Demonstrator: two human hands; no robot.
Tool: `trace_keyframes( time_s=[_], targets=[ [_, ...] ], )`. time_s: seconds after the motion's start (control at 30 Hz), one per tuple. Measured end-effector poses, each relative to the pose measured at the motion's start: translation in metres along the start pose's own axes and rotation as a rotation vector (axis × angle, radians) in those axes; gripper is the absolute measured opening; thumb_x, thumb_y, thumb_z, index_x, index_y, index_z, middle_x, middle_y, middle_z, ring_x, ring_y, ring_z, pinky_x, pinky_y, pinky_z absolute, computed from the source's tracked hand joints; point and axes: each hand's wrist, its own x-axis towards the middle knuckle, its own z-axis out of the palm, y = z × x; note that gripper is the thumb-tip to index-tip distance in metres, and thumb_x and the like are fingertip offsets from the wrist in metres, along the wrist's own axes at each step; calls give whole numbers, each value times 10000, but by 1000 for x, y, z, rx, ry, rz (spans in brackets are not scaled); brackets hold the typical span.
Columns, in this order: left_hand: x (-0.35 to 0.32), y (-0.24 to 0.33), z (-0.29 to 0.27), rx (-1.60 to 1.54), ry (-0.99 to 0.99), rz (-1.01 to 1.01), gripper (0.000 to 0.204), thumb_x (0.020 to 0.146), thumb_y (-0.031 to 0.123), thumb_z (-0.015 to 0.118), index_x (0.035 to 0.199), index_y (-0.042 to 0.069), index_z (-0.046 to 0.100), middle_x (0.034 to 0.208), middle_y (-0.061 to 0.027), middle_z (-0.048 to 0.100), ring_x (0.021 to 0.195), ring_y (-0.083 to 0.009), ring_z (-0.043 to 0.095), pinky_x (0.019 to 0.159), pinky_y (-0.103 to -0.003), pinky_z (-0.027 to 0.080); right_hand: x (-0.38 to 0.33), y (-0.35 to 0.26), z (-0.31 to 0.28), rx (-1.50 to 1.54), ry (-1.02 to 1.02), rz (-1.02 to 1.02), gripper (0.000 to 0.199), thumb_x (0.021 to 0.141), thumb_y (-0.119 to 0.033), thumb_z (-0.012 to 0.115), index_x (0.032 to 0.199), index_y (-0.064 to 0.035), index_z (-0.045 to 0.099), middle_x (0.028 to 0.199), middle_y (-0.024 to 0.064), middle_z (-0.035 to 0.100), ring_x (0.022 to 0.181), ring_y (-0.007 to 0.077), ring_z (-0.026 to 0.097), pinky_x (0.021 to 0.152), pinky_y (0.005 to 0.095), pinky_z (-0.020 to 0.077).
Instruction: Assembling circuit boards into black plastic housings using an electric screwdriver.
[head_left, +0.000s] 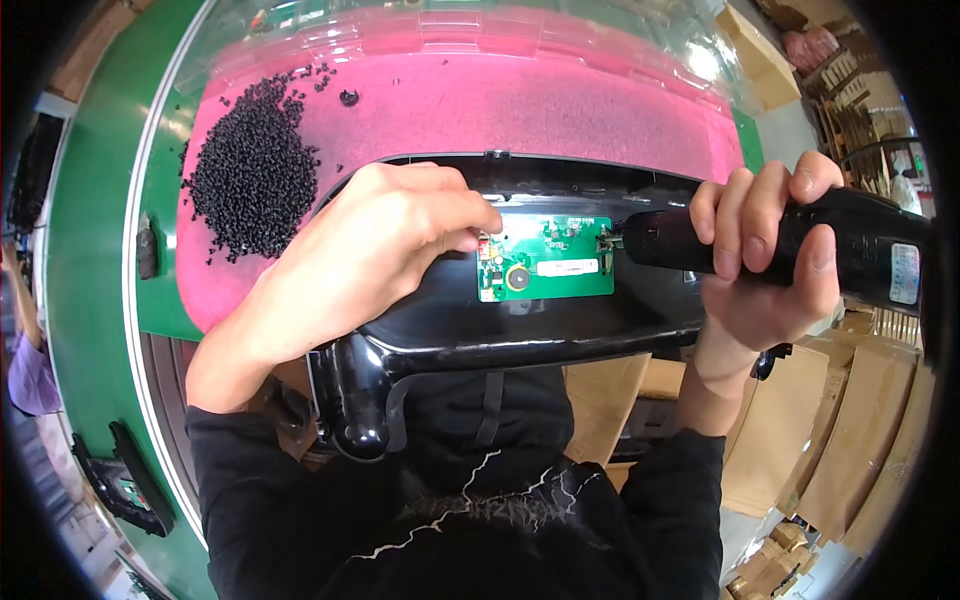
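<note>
A green circuit board (560, 285) lies inside a glossy black plastic housing (440, 335), which rests partly on the pink mat and reaches over the near edge. In my right hand (765, 230) is a black electric screwdriver (850, 245), its fingers wrapped round the body. The tool lies nearly level, its tip pointing left at the board's right edge. My left hand (390, 230) is closed in a pinch at the board's left edge, beside a small red-and-white connector (484, 248). Whatever sits between those fingertips is hidden.
A heap of small black screws (250, 175) covers the left of the pink mat (430, 110). A clear plastic tray wall (480, 35) runs along the back. Another black housing with a board (125, 480) lies at lower left. Cardboard boxes (780, 430) stand to the right.
</note>
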Motion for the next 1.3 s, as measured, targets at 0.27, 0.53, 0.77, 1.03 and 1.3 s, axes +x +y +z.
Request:
trace_keyframes(
  time_s=[0.27, 0.53, 0.77, 1.03, 1.3],
  targets=[
    [-9, -2, 6, -35, -74, 46, 244, 748, -76, 693, 974, 15, 713, 824, -123, 671, 737, -267, 680, 640, -335, 554, -7, 7, 10, -77, 23, 10, 309, 916, -299, 557, 1100, -79, 444, 637, 2, 445, 509, 113, 421, 596, 309, 419],
    [-11, -3, 3, 42, -185, 19, 446, 645, -136, 631, 1036, 53, 731, 835, -110, 632, 746, -258, 644, 632, -356, 529, 5, 6, 14, -111, -79, 74, 305, 905, -321, 571, 1063, -98, 437, 642, -19, 446, 495, 88, 389, 566, 284, 373],
    [-12, 4, -3, 144, -234, -38, 516, 611, -119, 602, 1068, 79, 736, 858, -100, 615, 763, -256, 628, 631, -358, 513, 4, 8, 21, -144, -79, 112, 339, 902, -332, 570, 1095, -82, 444, 630, -32, 443, 485, 80, 390, 549, 271, 361],
    [-16, 8, -4, 149, -198, 15, 452, 648, -124, 603, 1054, 42, 715, 864, -119, 628, 758, -283, 641, 676, -372, 517, -3, -2, 27, -41, -77, 20, 324, 929, -324, 542, 1135, -82, 476, 653, -29, 457, 512, 79, 408, 556, 277, 348],
    [-14, 4, -9, -13, -17, 0, 366, 728, -160, 571, 1069, -27, 584, 879, -165, 648, 793, -313, 665, 701, -346, 546, 10, 28, 51, 89, -96, -70, 369, 866, -63, 634, 1186, -82, 451, 761, 29, 527, 609, 149, 486, 646, 346, 434]
  ],
)
